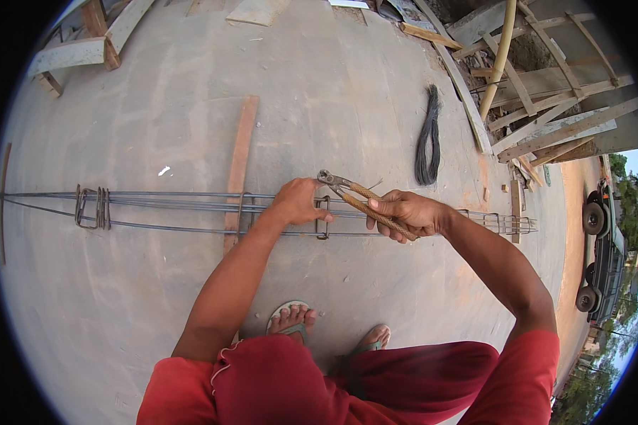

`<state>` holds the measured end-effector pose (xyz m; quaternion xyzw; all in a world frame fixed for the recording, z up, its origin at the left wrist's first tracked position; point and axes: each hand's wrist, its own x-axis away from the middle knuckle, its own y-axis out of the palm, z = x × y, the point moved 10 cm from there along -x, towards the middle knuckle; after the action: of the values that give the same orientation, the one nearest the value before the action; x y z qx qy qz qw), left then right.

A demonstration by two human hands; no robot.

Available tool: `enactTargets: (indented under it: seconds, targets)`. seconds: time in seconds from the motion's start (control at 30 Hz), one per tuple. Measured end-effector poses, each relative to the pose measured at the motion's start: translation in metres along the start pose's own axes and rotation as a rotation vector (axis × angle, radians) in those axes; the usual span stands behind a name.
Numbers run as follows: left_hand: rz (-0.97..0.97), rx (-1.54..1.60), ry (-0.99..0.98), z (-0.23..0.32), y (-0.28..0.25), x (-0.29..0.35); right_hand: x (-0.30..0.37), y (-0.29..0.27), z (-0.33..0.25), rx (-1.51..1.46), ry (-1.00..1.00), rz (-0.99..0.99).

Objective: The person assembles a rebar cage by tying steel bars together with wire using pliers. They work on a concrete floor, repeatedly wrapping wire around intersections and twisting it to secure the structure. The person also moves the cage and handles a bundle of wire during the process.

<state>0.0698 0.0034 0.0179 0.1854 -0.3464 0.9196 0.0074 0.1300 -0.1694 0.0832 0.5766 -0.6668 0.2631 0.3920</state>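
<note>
My right hand [410,214] is wrapped round the brown-coated handles of metal pincers [365,202]. Their head points left and sits just above the long steel bars [170,204], close to the fingers of my left hand [298,202]. That hand lies curled over the bars, its thumb against a rectangular steel stirrup [322,228]; its fingers are partly hidden, and what they pinch does not show. Thin wire sticks out near the pincers. Another stirrup [240,212] stands left of my left hand, and several more stirrups [92,207] are bunched farther left.
A wooden batten [242,145] lies crosswise under the bars. A bundle of dark tie wire [427,138] rests on the concrete floor [156,304] beyond my right hand. Timber framing [546,92] fills the far right, with a parked vehicle [604,248] beyond. My sandalled feet [292,320] are near the bars.
</note>
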Motion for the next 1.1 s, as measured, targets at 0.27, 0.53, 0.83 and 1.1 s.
enactTargets:
  seconds: [0.27, 0.53, 0.83, 1.1]
  targets:
    - [-0.015, 1.398, 0.228, 0.029, -0.005, 0.063, 0.034, 0.100, 0.012, -0.394, -0.238, -0.302]
    - [-0.054, 0.698, -0.004, -0.019, -0.006, 0.155, 0.026, 0.120, 0.062, 0.033, -0.365, -0.404]
    - [0.801, 0.053, -0.299, -0.076, -0.120, 0.228, -0.007, 0.134, 0.109, 0.337, -0.258, -0.438]
    - [0.747, 0.274, -0.406, -0.108, -0.076, 0.228, -0.023, 0.102, 0.133, 1.260, -0.598, 0.289]
